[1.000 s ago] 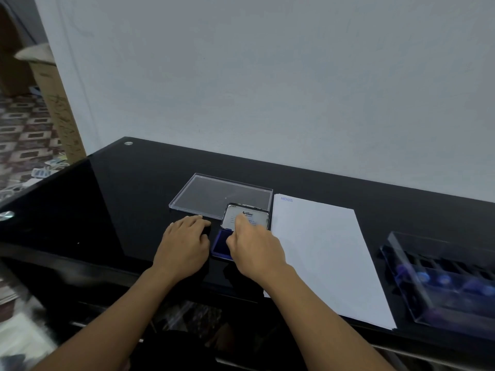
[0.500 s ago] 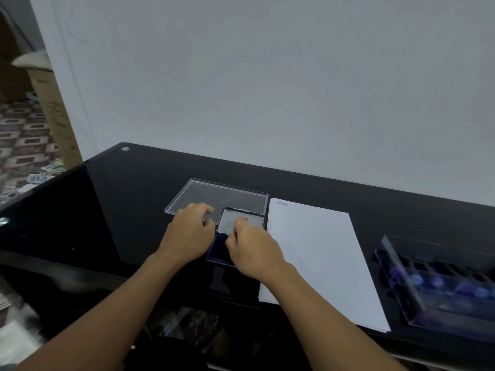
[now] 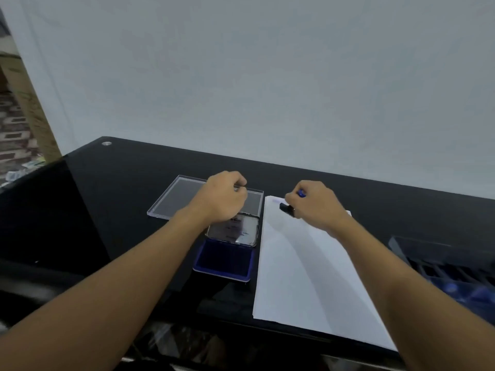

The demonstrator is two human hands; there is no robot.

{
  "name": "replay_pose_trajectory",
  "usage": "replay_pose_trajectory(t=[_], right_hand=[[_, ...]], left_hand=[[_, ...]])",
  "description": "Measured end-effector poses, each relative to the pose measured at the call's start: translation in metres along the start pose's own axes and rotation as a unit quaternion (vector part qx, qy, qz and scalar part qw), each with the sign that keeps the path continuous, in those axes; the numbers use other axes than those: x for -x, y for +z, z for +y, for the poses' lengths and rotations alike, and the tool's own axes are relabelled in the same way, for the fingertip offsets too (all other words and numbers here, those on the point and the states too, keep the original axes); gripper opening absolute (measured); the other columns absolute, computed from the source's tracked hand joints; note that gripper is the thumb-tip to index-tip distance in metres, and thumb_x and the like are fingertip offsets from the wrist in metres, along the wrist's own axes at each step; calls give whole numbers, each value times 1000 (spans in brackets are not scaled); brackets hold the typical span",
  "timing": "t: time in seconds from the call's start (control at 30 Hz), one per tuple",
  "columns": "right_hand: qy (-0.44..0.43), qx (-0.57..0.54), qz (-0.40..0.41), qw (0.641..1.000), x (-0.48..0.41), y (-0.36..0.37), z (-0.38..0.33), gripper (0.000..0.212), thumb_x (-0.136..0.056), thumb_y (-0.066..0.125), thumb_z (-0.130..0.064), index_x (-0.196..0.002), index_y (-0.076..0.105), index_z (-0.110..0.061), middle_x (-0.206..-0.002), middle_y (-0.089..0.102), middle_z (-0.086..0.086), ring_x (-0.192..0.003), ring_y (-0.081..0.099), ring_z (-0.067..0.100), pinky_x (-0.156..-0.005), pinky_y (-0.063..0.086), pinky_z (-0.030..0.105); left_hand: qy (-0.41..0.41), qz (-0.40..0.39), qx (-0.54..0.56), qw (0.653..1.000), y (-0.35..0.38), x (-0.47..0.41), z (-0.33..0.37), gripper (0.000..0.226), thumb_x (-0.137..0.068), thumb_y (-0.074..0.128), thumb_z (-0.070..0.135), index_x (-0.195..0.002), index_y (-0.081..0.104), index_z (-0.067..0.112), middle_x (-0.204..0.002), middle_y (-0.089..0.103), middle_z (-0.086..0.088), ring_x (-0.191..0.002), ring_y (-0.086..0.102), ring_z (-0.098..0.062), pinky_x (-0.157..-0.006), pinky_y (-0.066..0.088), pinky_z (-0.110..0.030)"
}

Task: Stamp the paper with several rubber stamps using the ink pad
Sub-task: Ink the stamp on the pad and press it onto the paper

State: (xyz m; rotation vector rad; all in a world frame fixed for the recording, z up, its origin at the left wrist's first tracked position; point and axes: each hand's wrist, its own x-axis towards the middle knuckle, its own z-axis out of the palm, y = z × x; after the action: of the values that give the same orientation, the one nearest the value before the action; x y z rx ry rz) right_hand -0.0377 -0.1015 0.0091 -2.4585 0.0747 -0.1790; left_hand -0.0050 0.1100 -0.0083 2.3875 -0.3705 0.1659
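Half a second ago both hands crowded the ink pad (image 3: 224, 259). Now our right hand (image 3: 317, 206) has swung away to the paper (image 3: 308, 277), and it grips a rubber stamp (image 3: 288, 208) with a blue handle, its black base at the sheet's far corner beside a faint blue mark. Our left hand (image 3: 223, 196) has moved beyond the pad. Its fingers are curled, but we cannot tell whether they hold anything.

The ink pad lies open just nearer than the left hand, its blue surface bare. The tilted ink pad lid (image 3: 235, 231) stands up under that wrist, which hides its top edge. A clear plastic cover (image 3: 174, 202) lies flat beneath and left of the left hand. Right of the right forearm a transparent stamp box (image 3: 442, 269) holds blurred blue stamps. All of this rests on the black tabletop (image 3: 120, 196).
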Motion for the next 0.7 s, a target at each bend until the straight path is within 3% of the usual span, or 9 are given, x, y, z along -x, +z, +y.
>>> replay_pose_trajectory(t=[0.23, 0.7], right_hand=[[9, 34, -54, 998, -45, 2, 17, 19, -94, 47, -26, -88, 54, -9, -88, 66, 5, -75, 56, 21, -62, 40, 31], [-54, 183, -119, 974, -94, 27, 19, 18, -99, 41, -29, -94, 52, -15, -90, 59, 4, -76, 55, 21, -64, 43, 34]], left_hand=[[-4, -79, -45, 996, 28, -40, -1, 30, -100, 45, 21, -125, 61, 15, -130, 60, -1, -114, 56, -19, -94, 45, -31], [-26, -109, -92, 990, 50, -71, -7, 25, -97, 48, 22, -112, 67, 16, -106, 66, -1, -94, 62, -21, -88, 54, -38]])
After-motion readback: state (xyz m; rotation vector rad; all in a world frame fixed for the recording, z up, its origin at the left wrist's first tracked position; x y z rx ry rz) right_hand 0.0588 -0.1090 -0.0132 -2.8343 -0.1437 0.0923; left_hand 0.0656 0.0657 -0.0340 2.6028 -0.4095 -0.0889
